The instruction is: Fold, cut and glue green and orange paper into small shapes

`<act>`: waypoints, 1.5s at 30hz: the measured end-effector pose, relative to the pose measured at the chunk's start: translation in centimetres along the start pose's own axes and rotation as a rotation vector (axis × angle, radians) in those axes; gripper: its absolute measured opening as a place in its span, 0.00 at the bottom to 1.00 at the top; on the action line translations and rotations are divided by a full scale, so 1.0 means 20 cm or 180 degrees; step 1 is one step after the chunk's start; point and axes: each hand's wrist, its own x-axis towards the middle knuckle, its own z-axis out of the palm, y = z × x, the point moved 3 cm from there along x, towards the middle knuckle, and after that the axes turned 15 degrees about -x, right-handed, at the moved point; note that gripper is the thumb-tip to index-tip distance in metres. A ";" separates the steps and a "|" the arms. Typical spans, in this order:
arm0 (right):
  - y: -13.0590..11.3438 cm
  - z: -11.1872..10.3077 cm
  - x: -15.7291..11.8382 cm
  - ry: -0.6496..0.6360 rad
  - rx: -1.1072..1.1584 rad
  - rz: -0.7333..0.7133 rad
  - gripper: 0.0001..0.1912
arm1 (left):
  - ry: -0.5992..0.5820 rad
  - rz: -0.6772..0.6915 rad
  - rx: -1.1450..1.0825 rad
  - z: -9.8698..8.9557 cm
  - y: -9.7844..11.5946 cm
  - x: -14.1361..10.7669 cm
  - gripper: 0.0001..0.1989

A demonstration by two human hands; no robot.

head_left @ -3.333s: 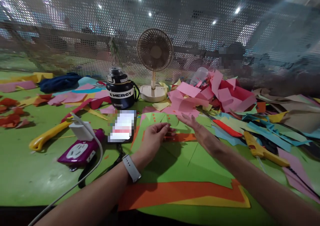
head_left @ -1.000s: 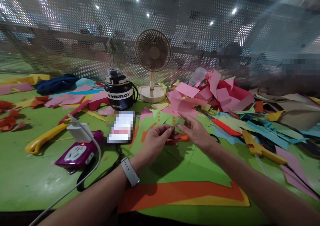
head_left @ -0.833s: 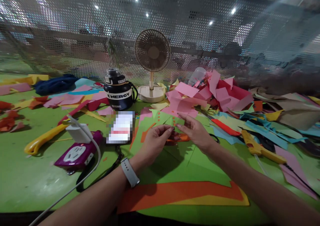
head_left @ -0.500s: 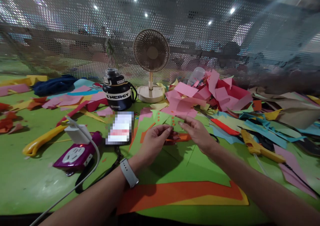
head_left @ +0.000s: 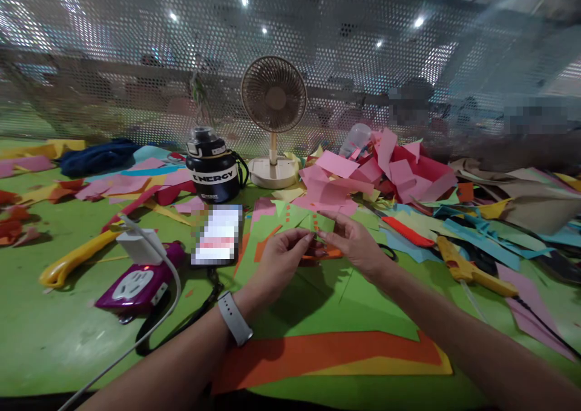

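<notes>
My left hand is closed in a pinch, thumb against forefinger, at the lower edge of a small folded green paper piece. Small orange squares run in short columns on that piece. My right hand meets it from the other side, thumb and forefinger on its right edge. An orange paper strip shows just below the fingers. Underneath lies a large green sheet, over an orange sheet and a yellow one. Part of the held piece is hidden behind my fingers.
On the left are a phone, a purple power strip with a white charger, and a yellow-handled tool. A black bottle and a fan stand behind. Paper scraps and a yellow glue gun lie right.
My right thumb and forefinger have come in leftward onto the green paper piece, near my left fingertips. My left hand has hardly moved.
</notes>
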 end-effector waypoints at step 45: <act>-0.06 -0.04 0.01 0.0356 -0.0229 -0.0198 0.13 | -0.0071 -0.0020 0.0014 0.01 0.01 -0.03 0.09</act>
